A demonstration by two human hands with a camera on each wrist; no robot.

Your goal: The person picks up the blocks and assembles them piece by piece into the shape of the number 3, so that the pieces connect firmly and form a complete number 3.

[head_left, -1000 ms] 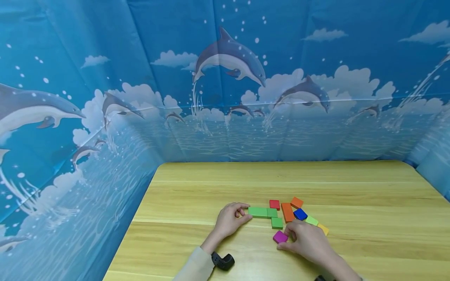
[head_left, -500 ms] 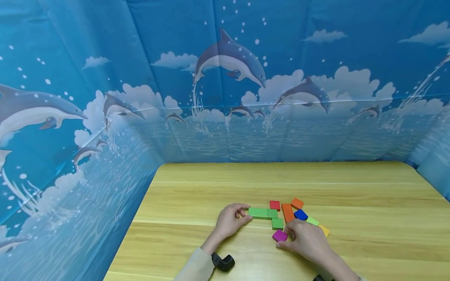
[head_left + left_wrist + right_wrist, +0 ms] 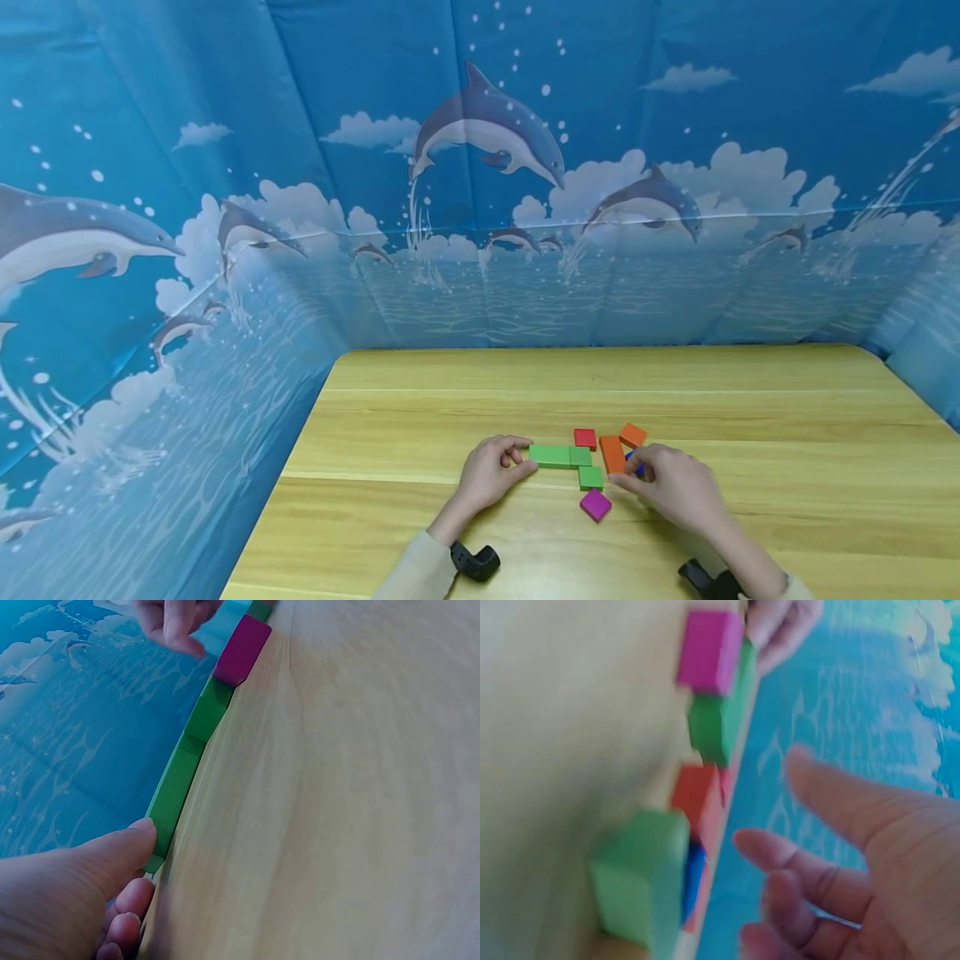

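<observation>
My left hand [image 3: 491,468] pinches the left end of a long green block [image 3: 550,455] between thumb and finger, its thumb on the block in the left wrist view. A square green block [image 3: 581,456] adjoins that block's right end, and another green square [image 3: 591,477] sits just below. The magenta block [image 3: 596,505] lies at the near end of this row, turned at an angle. My right hand [image 3: 678,485] holds nothing; its thumb and fingers are apart, over the blue block [image 3: 631,457] and beside the long orange block [image 3: 612,455]. It hides part of the blue one.
A red block [image 3: 585,438] lies behind the green row, and a smaller orange block [image 3: 633,435] at the back right. In the right wrist view a light green block [image 3: 641,877] stands nearest. Dolphin-printed cloth [image 3: 480,283] hangs behind the wooden table [image 3: 405,550].
My right hand has let go of the magenta block and moved up and right toward the orange and blue blocks. The magenta block now lies near the lower green square. My left hand stays put.
</observation>
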